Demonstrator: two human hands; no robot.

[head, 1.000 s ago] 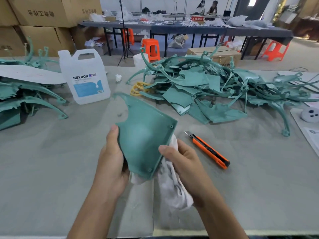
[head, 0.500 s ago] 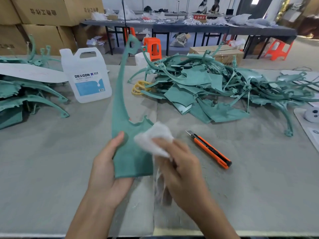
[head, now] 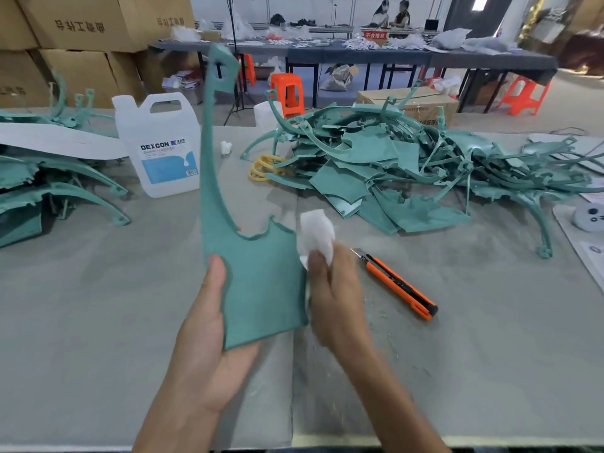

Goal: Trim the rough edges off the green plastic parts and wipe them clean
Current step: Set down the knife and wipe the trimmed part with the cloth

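left hand (head: 209,325): fingers closed on the green plastic part (head: 258,282), held upright above the worktop (head: 98,322)
right hand (head: 336,289): fingers pinch a white wipe (head: 317,233) at the part's right edge
utility knife (head: 398,284): on the worktop, just right of that hand

A single wide-angle head-worn camera looks forward and down from close above the grey cloth-covered counter (head: 98,322), facing across it toward the far dark worktables (head: 359,55).
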